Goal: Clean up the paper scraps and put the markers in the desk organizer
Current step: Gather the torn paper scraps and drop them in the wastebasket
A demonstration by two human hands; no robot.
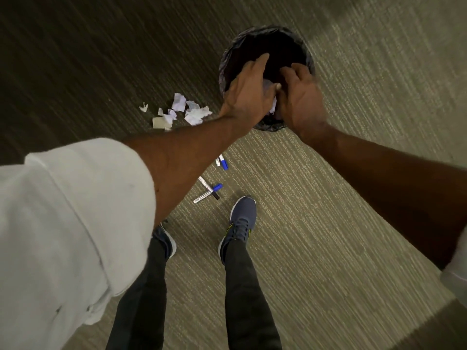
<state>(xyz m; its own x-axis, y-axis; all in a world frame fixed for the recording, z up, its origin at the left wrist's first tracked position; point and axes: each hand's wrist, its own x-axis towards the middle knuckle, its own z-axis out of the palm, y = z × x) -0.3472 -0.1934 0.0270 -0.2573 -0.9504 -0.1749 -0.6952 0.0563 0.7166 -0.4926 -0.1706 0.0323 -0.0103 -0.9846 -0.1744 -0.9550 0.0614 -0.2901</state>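
Left hand [249, 89], right hand [302, 99] over one bin [227, 61], fingers nearly straight, pressing paper wad [273, 106] between. Three markers [223, 163], scrap pile [178, 111] nearby.

Single view logged: the head camera, wide-angle, worn by the person, facing forward and steeply down at the carpeted floor [328, 198]. Landmark is the lined bin [225, 64], upper middle of frame. I look into its mouth from above, from the wearer's side of it. Both forearms run in from the lower frame edges toward the bin; the left hand [249, 93] and right hand [303, 99] sit over its opening, nearer the lens than the floor. The wearer's shoes [242, 221] show on the near side of the bin, so the axis is close to vertical. Slight blur throughout.
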